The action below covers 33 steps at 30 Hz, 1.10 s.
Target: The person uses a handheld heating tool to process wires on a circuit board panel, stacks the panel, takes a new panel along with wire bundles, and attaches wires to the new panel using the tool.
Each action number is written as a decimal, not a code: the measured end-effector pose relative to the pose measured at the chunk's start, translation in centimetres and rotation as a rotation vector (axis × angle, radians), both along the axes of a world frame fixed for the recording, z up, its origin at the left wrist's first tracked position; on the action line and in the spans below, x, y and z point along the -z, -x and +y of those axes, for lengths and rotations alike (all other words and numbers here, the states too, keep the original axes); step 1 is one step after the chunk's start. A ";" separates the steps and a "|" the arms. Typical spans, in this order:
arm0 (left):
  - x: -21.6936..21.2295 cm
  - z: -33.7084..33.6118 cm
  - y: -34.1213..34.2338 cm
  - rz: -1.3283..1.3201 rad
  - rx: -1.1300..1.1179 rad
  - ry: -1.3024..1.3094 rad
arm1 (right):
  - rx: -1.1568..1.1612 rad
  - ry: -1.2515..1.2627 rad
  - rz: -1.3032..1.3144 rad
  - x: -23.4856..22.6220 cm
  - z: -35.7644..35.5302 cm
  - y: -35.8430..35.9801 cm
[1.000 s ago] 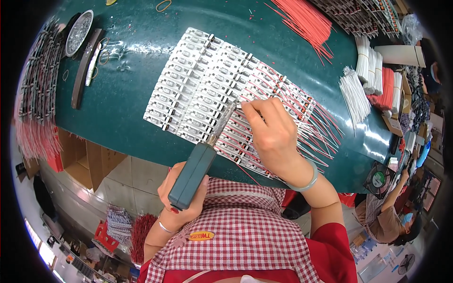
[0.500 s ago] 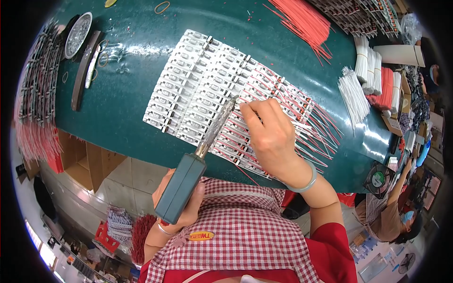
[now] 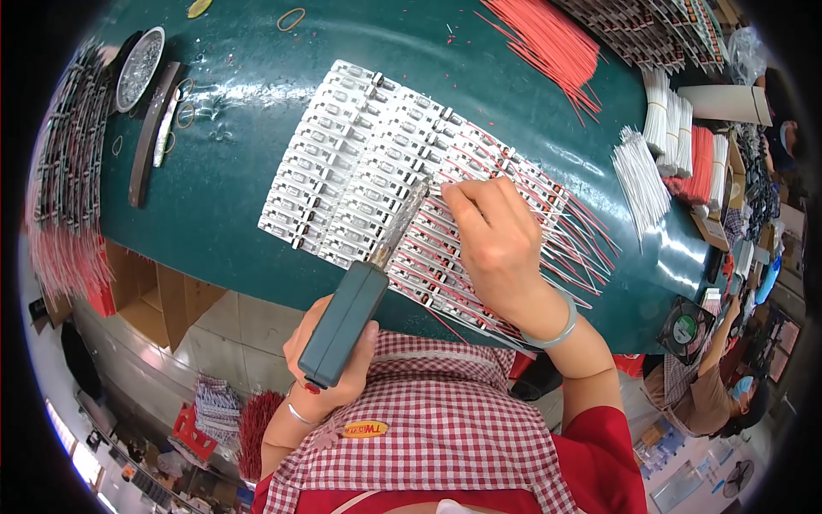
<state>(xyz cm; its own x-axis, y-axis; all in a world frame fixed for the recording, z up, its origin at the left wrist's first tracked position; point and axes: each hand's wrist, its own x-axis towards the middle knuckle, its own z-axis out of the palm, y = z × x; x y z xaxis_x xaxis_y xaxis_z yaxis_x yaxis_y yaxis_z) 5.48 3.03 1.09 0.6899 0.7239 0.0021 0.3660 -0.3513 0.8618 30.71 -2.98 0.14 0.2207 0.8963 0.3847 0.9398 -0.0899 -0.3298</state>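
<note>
the board [image 3: 364,154] on the table [image 3: 197,248] has wires [image 3: 591,227] across its right part, none visible on its left columns; left hand [image 3: 347,390] clasps the iron [image 3: 347,321], right hand's [image 3: 498,240] grip i cannot tell.

We see a glossy, smooth green table top [image 3: 201,231] throwing back white glare. On it, the white modules [image 3: 300,184] look like smooth moulded plastic, and the thin wires [image 3: 582,244] at their right have smooth plastic-like coatings. The tool's body [image 3: 344,324] appears matt green plastic; its metal shaft [image 3: 400,227] looks rough and mottled. At the far left we find a shiny metal-looking bowl [image 3: 162,47] beside a dull dark bar [image 3: 144,163]. Near us, the checked apron [image 3: 428,428] is soft matt cloth; at left, the box [image 3: 180,313] is dull brown cardboard.
</note>
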 end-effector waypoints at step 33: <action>-0.2 0.0 -0.2 0.032 0.014 0.049 | -0.003 0.021 -0.016 -0.4 0.4 0.2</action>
